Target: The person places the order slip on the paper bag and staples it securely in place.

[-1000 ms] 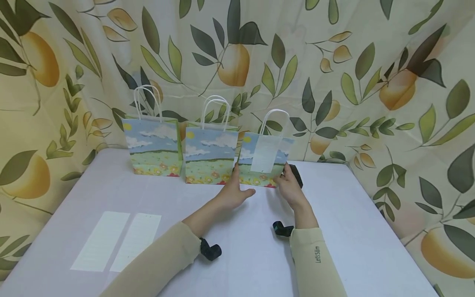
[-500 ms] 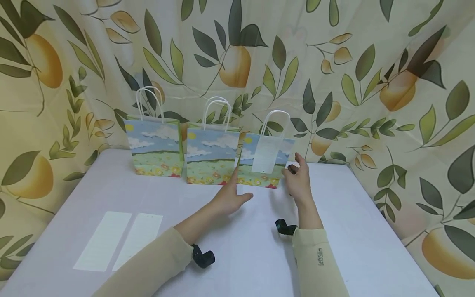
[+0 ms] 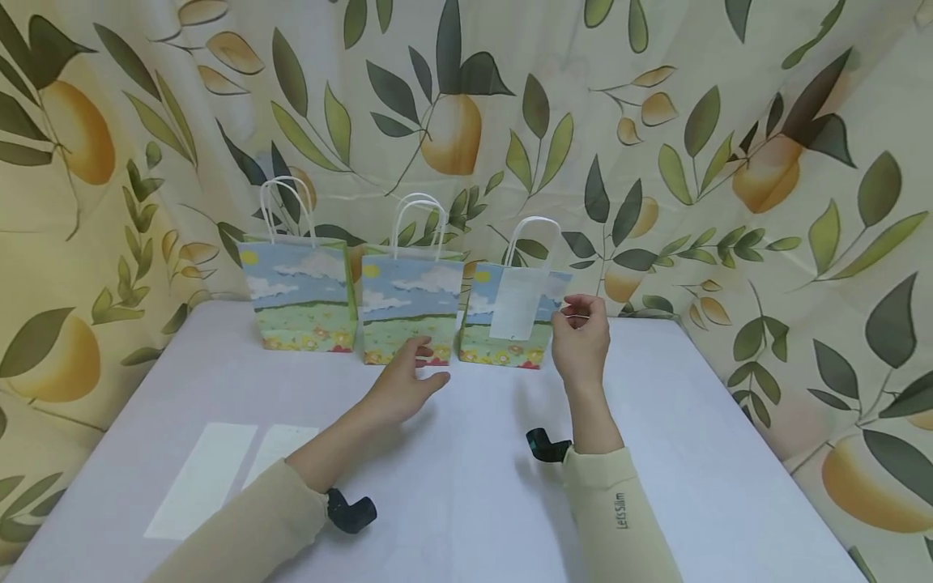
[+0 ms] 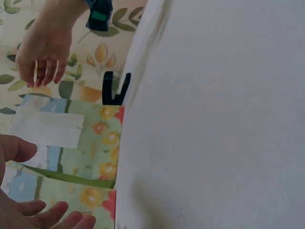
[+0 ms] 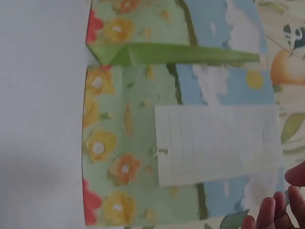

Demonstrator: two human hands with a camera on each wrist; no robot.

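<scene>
Three small paper gift bags stand upright in a row at the back of the table, printed with sky, meadow and flowers: a left bag [image 3: 299, 300], a middle bag [image 3: 408, 295] and a right bag [image 3: 477, 312]. Each has white handles. On the right bag's front lies a white lined card [image 5: 217, 145]. My left hand [image 3: 397, 389] is in front of the middle bag, fingers apart and holding nothing. Beside the right bag's right edge is my right hand [image 3: 583, 344], its fingers loosely bent and holding nothing.
Two white cards, a left card [image 3: 200, 478] and a partly hidden right card [image 3: 280, 445], lie at the table's left. A black bracket-like object [image 4: 114, 93] shows beside the right bag in the left wrist view. A fruit-patterned curtain [image 3: 510, 121] hangs behind the table [image 3: 466, 502].
Both hands have let go of the right bag. My left hand has moved left and toward me; my right has drawn off the bag's right edge and risen slightly.
</scene>
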